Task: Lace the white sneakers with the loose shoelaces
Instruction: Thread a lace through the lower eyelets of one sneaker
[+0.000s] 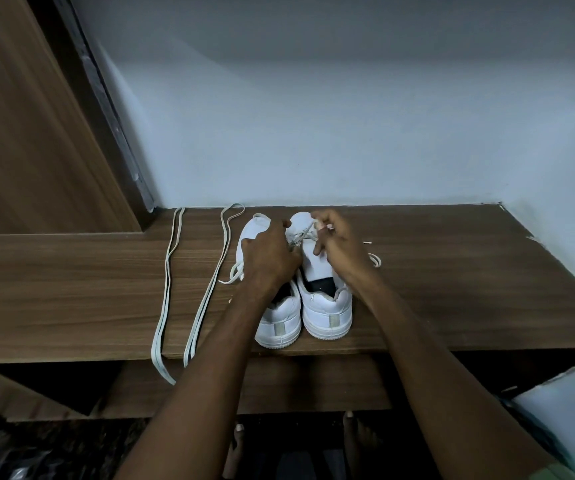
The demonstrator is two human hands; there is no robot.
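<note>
Now the two white sneakers (pixel 327 306) stand side by side on the wooden worktop (pixel 452 289), heels toward the person. Over the right sneaker, the left hand (pixel 270 252) and right hand (pixel 339 242) each pinch its lace (pixel 301 235). Two loose shoelaces (pixel 170 271) lie well apart, left.

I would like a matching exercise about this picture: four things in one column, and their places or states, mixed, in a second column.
Things:
1. right sneaker
2. left sneaker
3. folded loose shoelaces
4. shelf

Places or states:
A. lying long on the wood, left of the shoes
B. carries everything, brown wood
C. both hands work a lace above its front
D. stands between the loose laces and the other shoe

Pairs: 1-C, 2-D, 3-A, 4-B
</note>
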